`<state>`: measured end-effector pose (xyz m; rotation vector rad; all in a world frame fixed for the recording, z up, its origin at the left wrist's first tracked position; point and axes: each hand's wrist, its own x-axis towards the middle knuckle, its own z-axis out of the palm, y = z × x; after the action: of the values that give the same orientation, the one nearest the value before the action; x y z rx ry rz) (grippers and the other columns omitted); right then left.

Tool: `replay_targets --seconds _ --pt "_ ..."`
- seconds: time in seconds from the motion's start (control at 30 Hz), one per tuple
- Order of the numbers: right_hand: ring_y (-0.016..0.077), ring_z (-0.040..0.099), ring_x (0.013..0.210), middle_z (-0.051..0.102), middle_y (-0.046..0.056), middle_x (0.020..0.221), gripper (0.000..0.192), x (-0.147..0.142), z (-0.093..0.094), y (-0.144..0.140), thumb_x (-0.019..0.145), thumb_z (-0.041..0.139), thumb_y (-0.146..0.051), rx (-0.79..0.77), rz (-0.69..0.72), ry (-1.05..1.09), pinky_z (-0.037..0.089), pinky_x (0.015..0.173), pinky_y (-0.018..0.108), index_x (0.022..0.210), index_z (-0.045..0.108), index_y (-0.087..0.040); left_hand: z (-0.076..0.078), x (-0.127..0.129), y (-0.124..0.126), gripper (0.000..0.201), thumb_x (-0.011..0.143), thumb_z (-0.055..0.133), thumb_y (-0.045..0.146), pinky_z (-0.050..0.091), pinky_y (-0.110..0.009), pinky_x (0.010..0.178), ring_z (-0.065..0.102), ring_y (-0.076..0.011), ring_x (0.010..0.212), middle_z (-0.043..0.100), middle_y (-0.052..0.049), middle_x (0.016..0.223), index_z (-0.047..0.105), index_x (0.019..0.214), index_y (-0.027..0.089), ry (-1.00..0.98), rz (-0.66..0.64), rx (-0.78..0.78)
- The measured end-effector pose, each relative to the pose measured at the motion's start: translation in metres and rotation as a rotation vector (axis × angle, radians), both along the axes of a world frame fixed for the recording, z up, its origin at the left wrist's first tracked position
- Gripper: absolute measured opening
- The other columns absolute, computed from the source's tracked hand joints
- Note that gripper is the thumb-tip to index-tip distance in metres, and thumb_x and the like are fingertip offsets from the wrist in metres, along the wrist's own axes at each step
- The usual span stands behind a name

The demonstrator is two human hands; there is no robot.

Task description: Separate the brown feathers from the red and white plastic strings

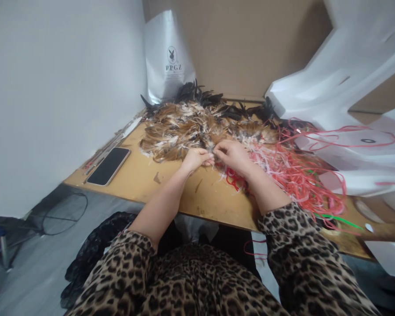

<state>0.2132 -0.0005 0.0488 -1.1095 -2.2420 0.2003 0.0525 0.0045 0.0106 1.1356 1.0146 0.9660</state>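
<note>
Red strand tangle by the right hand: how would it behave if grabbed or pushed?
Probably floppy: the red strands loop and curl loosely over the table edge. Likely light, thin ribbon-like lengths. Apt to snag and drag together, since they lie interlaced and run into the feather pile by the right hand.

Both hands meeting at table (171, 193) centre: left hand (197, 159) & right hand (232, 154) pinching something small at edge of feather pile (197, 127). Red strips (292, 171) lying tangled just right of them. Phone (109, 166) lying face-up, well left.
</note>
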Motion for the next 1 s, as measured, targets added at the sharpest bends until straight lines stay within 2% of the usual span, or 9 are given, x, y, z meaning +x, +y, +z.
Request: replay_targets --seconds 0.13,0.37,0.6,0.7,0.77,0.9,1.0 --pt "0.0147 0.056 0.073 0.064 0.005 0.077 0.019 -0.002 0.003 -0.004 0.081 0.048 -0.023 -0.007 -0.012 -0.138 0.035 0.066 0.024 0.076 0.065 -0.016 0.003 0.000 -0.002 0.013 0.070 0.067 0.015 0.046 -0.019 0.051 0.058 -0.0079 0.048 0.062 -0.005 0.054 0.061 0.062 0.007 0.097 -0.012 0.018" --pt "0.0178 0.056 0.074 0.064 0.009 0.081 0.021 -0.004 0.020 -0.017 0.082 0.048 -0.025 0.032 -0.037 -0.545 0.031 0.061 0.027 0.077 0.066 -0.017 0.000 0.001 -0.001 0.018 0.074 0.060 0.011 0.044 -0.017 0.045 0.055 -0.0075 0.041 0.058 -0.003 0.046 0.057 0.057 0.009 0.281 -0.054 0.045" --pt "0.0171 0.054 0.070 0.062 0.010 0.077 0.024 -0.012 0.027 -0.025 0.083 0.046 -0.022 0.034 -0.005 -0.626 0.028 0.057 0.028 0.072 0.066 -0.015 -0.001 0.003 -0.008 0.016 0.071 0.063 0.011 0.043 -0.015 0.042 0.055 -0.0071 0.041 0.058 -0.002 0.046 0.057 0.056 0.009 0.380 -0.197 0.176" --pt "0.0149 0.052 0.067 0.061 0.008 0.075 0.023 -0.008 0.025 -0.018 0.081 0.048 -0.023 -0.011 0.061 -0.528 0.029 0.057 0.026 0.069 0.066 -0.015 0.000 0.004 -0.011 0.016 0.071 0.063 0.013 0.044 -0.017 0.043 0.055 -0.0076 0.040 0.057 -0.002 0.046 0.057 0.057 0.010 0.400 -0.255 0.206" --pt "0.0130 0.051 0.065 0.061 0.005 0.072 0.018 0.000 0.023 -0.011 0.077 0.052 -0.023 -0.112 0.116 -0.390 0.032 0.059 0.025 0.068 0.066 -0.016 0.000 0.005 -0.013 0.016 0.071 0.064 0.015 0.044 -0.017 0.043 0.054 -0.0075 0.040 0.058 -0.002 0.047 0.059 0.057 0.010 0.403 -0.277 0.226" --pt "0.0095 0.049 0.052 0.059 0.000 0.060 0.015 0.021 0.016 0.004 0.071 0.060 -0.030 -0.539 0.181 -0.022 0.036 0.054 0.023 0.071 0.065 -0.016 0.004 0.007 -0.018 0.013 0.069 0.068 0.020 0.046 -0.018 0.046 0.057 -0.0077 0.045 0.061 -0.003 0.051 0.064 0.062 0.010 0.317 -0.303 0.229" --pt "0.0096 0.050 0.051 0.061 0.000 0.060 0.020 0.031 0.010 0.013 0.067 0.063 -0.037 -0.721 0.233 0.204 0.039 0.053 0.024 0.070 0.065 -0.017 0.009 0.008 -0.019 0.015 0.067 0.070 0.024 0.047 -0.019 0.048 0.058 -0.0083 0.047 0.063 -0.005 0.054 0.066 0.067 0.009 0.203 -0.295 0.223"
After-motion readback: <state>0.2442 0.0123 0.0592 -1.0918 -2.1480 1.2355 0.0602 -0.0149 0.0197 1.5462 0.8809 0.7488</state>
